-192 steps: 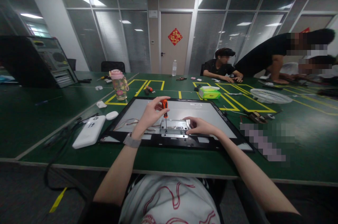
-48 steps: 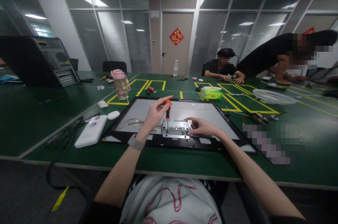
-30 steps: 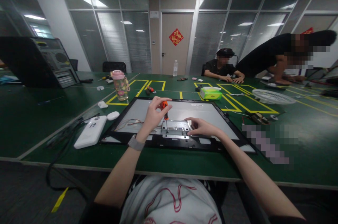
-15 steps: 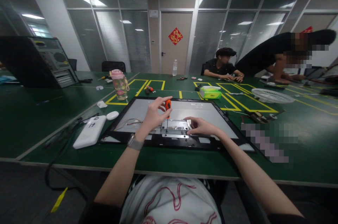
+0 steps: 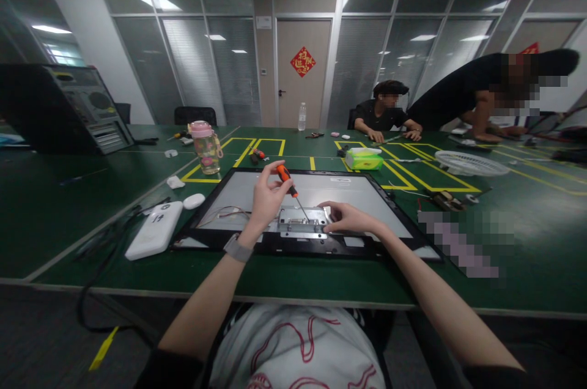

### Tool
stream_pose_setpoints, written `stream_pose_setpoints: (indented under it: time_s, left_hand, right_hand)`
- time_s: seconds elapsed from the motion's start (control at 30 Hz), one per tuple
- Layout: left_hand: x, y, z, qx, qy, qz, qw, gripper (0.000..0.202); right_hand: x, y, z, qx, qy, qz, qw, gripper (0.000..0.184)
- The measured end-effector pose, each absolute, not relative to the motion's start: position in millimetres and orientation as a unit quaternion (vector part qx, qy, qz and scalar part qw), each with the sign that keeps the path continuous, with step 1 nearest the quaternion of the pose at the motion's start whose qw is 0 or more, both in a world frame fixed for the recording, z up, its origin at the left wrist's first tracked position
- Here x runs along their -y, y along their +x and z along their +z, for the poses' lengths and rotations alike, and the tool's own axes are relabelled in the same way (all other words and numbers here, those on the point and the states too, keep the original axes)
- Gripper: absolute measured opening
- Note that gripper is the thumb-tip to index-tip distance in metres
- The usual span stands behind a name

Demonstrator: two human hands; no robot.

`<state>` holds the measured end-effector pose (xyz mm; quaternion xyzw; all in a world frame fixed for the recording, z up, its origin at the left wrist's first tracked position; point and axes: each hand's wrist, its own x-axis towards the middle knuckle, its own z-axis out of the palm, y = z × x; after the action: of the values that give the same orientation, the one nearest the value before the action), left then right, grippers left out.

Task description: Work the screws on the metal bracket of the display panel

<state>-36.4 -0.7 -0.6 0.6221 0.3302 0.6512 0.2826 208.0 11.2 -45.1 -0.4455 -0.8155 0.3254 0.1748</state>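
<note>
Left hand (image 5: pixel 269 196), centre of frame: closed, thumb and fingers pinching the handle of 1 orange-and-black screwdriver (image 5: pixel 288 182); grey-banded watch (image 5: pixel 239 248) at the wrist. Screwdriver tilted, shaft running down to the right, tip at 1 silver metal bracket (image 5: pixel 290 215); exact contact too small to tell. Right hand (image 5: pixel 351 218), right of centre: part-open, thumb and fingertips touching the bracket's right end; whether it grips or only steadies, cannot tell. Bracket located just below mid-frame, on 1 black-framed display panel (image 5: pixel 376 208) lying flat on the green table (image 5: pixel 321 282). Thin wires (image 5: pixel 224 211) on the panel, left of the bracket. Left of frame: 1 white slab-shaped device (image 5: pixel 153 233), 1 rounded white case (image 5: pixel 194 201) just beside it, 1 pink-lidded drinking bottle (image 5: pixel 206 150). Upper left: 1 black computer tower (image 5: pixel 68 111). Right of frame: 1 green tissue pack (image 5: pixel 364 160), 1 white fan grille (image 5: pixel 470 163). Upper right: 2 people in black, 1 seated person (image 5: pixel 383 117), 1 leaning person (image 5: pixel 458 95)
</note>
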Motion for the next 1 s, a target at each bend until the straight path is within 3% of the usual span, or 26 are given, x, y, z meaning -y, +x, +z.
stream_pose_setpoints:
  time_s: [0.87, 1.0]
  left_hand:
    - [10.5, -16.4, -17.5, -0.308, 0.7, 0.591, 0.256, 0.042]
    - [17.4, -12.8, -15.3, -0.252, 0.734, 0.56, 0.29, 0.037]
  right_hand:
    - [-13.3, 207.5, -48.0, 0.817, -0.448, 0.319, 0.175, 0.075]
    - [-13.4, 207.3, -48.7, 0.819, -0.444, 0.318, 0.176, 0.073]
